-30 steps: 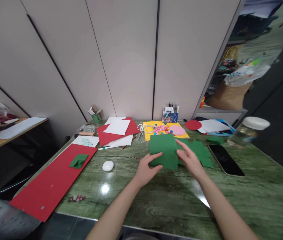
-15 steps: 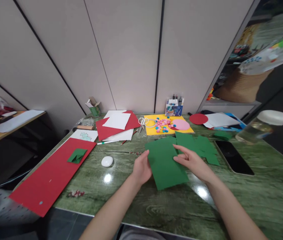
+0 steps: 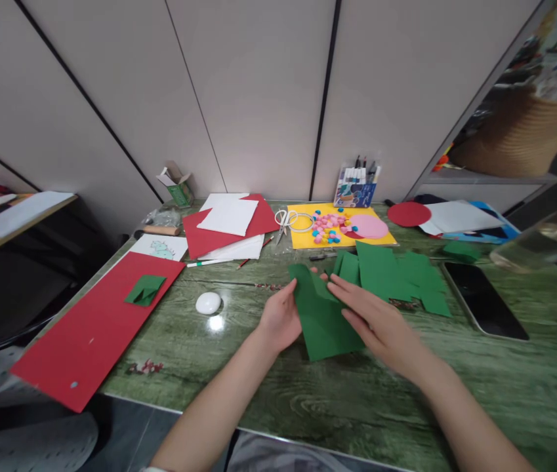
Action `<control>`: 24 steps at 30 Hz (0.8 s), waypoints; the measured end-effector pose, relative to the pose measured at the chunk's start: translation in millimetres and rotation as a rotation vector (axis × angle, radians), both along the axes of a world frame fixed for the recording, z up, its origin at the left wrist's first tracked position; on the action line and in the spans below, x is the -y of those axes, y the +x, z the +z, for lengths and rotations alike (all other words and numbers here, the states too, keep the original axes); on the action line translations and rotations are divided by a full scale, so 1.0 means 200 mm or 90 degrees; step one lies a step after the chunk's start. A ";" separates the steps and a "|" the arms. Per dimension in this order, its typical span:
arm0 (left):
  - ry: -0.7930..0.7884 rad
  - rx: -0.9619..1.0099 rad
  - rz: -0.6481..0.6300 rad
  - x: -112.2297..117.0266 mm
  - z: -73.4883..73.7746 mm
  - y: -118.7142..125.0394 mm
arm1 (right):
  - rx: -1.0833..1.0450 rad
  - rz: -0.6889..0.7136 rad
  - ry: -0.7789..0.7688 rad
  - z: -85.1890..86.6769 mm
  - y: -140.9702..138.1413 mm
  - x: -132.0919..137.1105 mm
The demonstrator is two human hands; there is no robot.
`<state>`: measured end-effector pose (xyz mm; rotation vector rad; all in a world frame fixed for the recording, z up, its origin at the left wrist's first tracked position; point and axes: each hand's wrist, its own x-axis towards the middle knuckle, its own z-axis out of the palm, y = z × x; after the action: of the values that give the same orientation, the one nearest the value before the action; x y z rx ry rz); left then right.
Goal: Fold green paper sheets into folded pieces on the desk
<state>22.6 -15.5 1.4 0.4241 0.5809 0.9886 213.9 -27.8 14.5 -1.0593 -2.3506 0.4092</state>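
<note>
Paper sheet point(image 3: 328, 333) sits between the two hands in the head view, over the wood-grain table point(image 3: 302, 400). The left hand point(image 3: 281, 318) clamps its left side, thumb on top; the right hand point(image 3: 389, 328) lays extended fingers across the right side, covering part of it, and whether it pinches I cannot tell. Green paper pieces point(image 3: 379, 272) lie just beyond, a smartphone point(image 3: 485, 299) farther right. The held sheet is plain green, bent near its top.

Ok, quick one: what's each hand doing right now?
Left hand: closed on the green paper, thumb at its edge.
Right hand: fingers stretched out against the paper; whether it grips cannot be told.
</note>
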 end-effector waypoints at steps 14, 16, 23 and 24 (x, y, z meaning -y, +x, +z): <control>0.028 -0.022 -0.013 0.01 0.01 -0.01 | 0.171 0.114 0.085 0.03 -0.01 0.01; 0.034 -0.027 -0.008 0.01 0.01 0.00 | 0.163 0.109 0.083 0.02 -0.02 0.01; 0.021 -0.095 -0.014 0.02 0.03 0.01 | 0.041 0.090 -0.024 0.06 -0.03 0.05; 0.029 -0.106 -0.027 0.03 0.03 0.01 | -0.004 0.090 -0.063 0.07 -0.02 0.04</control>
<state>25.4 -21.0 6.8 0.5610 0.6972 0.9325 210.5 -36.6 28.9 -0.9374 -2.4290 0.5855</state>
